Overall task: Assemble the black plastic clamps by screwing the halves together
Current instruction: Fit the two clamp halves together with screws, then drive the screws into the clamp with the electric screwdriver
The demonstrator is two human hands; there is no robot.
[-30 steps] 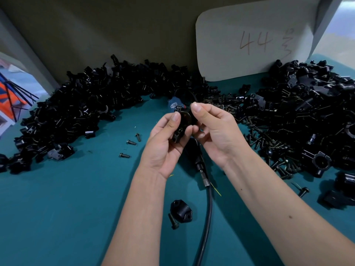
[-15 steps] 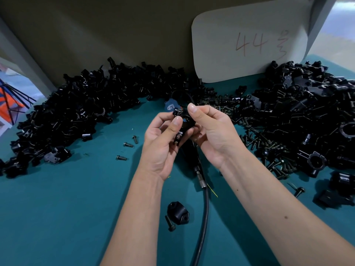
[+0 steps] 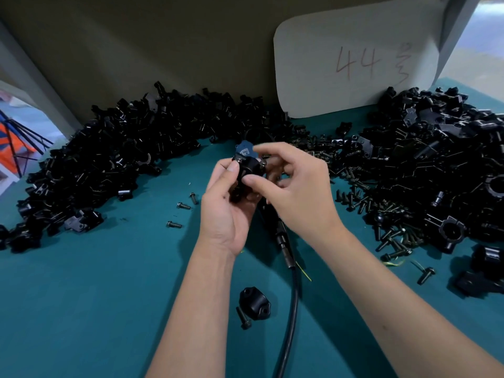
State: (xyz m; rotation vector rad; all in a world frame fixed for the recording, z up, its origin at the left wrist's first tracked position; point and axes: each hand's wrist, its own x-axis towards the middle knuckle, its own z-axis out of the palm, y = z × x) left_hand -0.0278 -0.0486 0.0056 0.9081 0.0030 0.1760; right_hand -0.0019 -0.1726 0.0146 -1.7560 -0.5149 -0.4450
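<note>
A black plastic clamp (image 3: 249, 169) is held above the teal table between both hands. My left hand (image 3: 227, 211) cups it from below and the left, thumb on its side. My right hand (image 3: 294, 189) pinches its right side with thumb and fingertips; the fingers look blurred. A small metal screw head shows at the clamp's top left. A loose clamp half (image 3: 255, 302) lies on the table near me with one black screw (image 3: 243, 317) beside it. The underside of the held clamp is hidden by my palms.
Large piles of black clamp parts lie at the left (image 3: 109, 159) and right (image 3: 436, 165). Loose screws (image 3: 387, 222) are heaped right of my hands; three more (image 3: 183, 205) lie left. A black hose tool (image 3: 289, 268) runs toward me. A white card (image 3: 354, 58) leans on the back wall.
My right hand shifted from gripping the clamp's top to pinching its right side, fingers spread wider. The clamp has turned in my left hand, showing its broad black face.
</note>
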